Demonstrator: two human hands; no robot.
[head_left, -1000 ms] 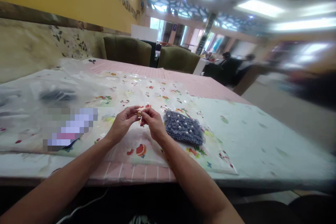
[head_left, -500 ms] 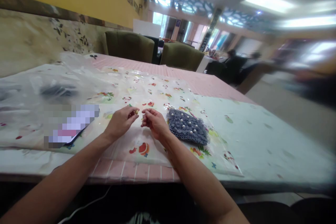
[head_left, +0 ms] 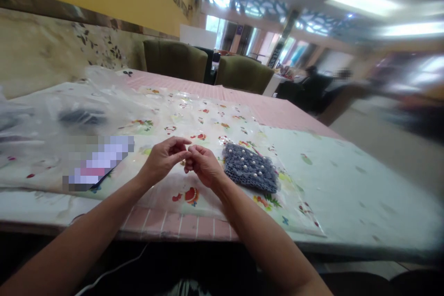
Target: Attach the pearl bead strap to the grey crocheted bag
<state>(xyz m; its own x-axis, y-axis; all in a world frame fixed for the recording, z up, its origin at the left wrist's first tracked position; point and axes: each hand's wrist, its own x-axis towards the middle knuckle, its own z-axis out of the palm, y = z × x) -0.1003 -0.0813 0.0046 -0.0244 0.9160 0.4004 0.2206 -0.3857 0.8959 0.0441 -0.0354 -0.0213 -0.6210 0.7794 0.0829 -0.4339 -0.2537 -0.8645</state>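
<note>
My left hand [head_left: 165, 158] and my right hand [head_left: 203, 164] meet over the printed plastic cover. The left fingers are curved, and the thumb tip reaches the pinched thumb and forefinger of my right hand. A tiny gold-coloured piece [head_left: 182, 163] shows below the left thumb, beside the curled right fingers; which hand holds it I cannot tell. Close to my right wrist lies a grey-blue crocheted piece [head_left: 250, 167], dotted with white pearl-like beads. Anything else between the fingertips is hidden.
A phone [head_left: 104, 159], its screen blurred out, lies left of my hands. Behind it, clear plastic bags [head_left: 45, 111] hold dark contents. Small black scissors [head_left: 128, 73] rest at the far left edge. Green chairs [head_left: 243, 73] stand beyond the table [head_left: 347, 185].
My hands have come together, so their fingertips now touch. The gold-coloured piece, earlier at my left fingertips, now shows lower, beside the right fingers. The view has shifted slightly.
</note>
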